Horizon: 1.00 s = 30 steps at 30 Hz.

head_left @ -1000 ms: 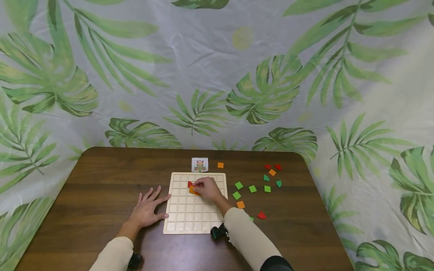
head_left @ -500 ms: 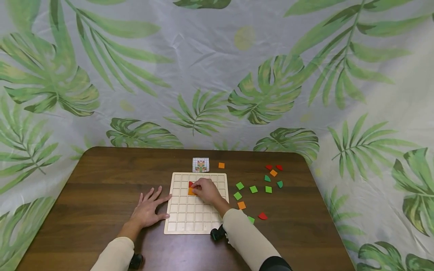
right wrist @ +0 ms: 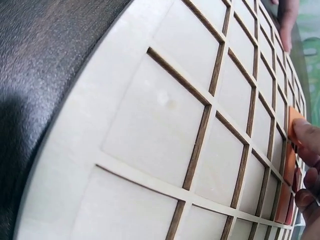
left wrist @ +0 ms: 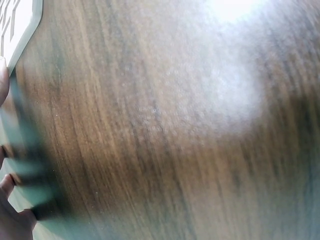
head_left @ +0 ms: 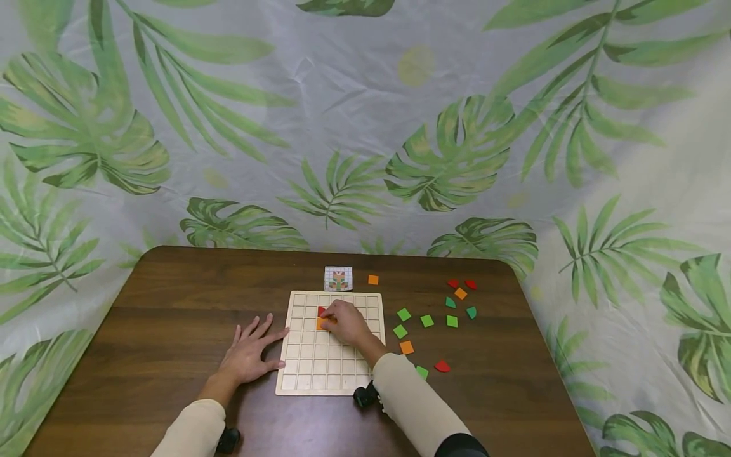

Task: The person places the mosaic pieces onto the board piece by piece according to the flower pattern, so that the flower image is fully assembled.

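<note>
A pale wooden grid board (head_left: 308, 368) lies on the table. My left hand (head_left: 250, 357) rests with spread fingers on the table at its left side, thumb and index fingertips at the board's edge. Over the upper part of the grid, my right hand (head_left: 348, 322) pinches an orange square tile (right wrist: 294, 114), which stands a little tilted in the right wrist view. More orange tiles (right wrist: 282, 200) sit in cells beside it, partly hidden by the fingers. Just beyond the fingertips shows a red tile (head_left: 321, 311) in the grid.
A small printed pattern card (head_left: 338, 279) lies behind the board, with an orange tile (head_left: 373, 279) beside it. To the right, green squares (head_left: 427, 321), dark green pieces (head_left: 471, 312), red pieces (head_left: 442, 366) and orange squares (head_left: 406, 347) lie scattered on the brown table (head_left: 171, 317).
The orange tile under my right fingers, askew one second ago, now lies squarer with the grid. My left hand stays in place at the board's edge.
</note>
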{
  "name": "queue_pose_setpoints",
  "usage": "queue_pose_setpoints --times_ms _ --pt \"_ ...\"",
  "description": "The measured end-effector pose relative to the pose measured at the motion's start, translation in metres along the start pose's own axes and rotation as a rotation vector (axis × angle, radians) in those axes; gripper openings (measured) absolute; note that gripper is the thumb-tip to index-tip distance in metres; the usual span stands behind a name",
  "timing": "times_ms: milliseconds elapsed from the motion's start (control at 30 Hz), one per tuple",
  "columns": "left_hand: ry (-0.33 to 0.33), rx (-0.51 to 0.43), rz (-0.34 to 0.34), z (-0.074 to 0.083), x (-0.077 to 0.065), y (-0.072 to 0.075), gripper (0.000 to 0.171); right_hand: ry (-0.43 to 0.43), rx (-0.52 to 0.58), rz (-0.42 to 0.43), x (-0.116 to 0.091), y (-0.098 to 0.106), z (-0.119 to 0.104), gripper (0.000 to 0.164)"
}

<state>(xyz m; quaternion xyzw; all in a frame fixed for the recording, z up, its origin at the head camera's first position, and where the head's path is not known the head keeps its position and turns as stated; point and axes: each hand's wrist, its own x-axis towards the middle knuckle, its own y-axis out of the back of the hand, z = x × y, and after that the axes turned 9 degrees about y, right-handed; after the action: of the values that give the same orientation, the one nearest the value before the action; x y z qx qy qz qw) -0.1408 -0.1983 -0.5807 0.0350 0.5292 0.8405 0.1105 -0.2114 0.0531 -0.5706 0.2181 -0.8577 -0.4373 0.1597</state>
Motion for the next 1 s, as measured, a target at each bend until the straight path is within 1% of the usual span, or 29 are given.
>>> queue_pose_setpoints --times_ms 167,333,467,567,700,833,1000 --pt "-0.001 0.000 0.000 0.001 0.000 -0.001 0.069 0.009 -0.010 0.001 -0.001 0.000 0.000 0.014" --pt "0.015 0.008 -0.018 0.002 0.000 0.000 0.069 0.018 -0.012 -0.003 -0.002 0.001 0.001 0.014" --pt "0.022 0.000 -0.022 0.002 0.001 0.000 0.069 0.028 0.018 0.005 -0.004 0.005 0.002 0.015" --pt "0.017 -0.003 -0.017 0.001 0.001 0.000 0.068 0.049 0.057 0.037 -0.009 0.011 0.008 0.013" --pt "0.008 0.005 -0.013 0.003 0.000 0.003 0.068 0.067 0.086 0.072 -0.018 0.023 0.020 0.012" --pt "0.008 0.005 -0.017 0.003 -0.001 0.004 0.068 0.038 0.109 0.081 -0.033 0.038 0.036 0.010" --pt "0.018 -0.002 -0.027 0.002 0.000 0.001 0.068 -0.006 0.140 0.083 -0.057 0.058 0.058 0.009"
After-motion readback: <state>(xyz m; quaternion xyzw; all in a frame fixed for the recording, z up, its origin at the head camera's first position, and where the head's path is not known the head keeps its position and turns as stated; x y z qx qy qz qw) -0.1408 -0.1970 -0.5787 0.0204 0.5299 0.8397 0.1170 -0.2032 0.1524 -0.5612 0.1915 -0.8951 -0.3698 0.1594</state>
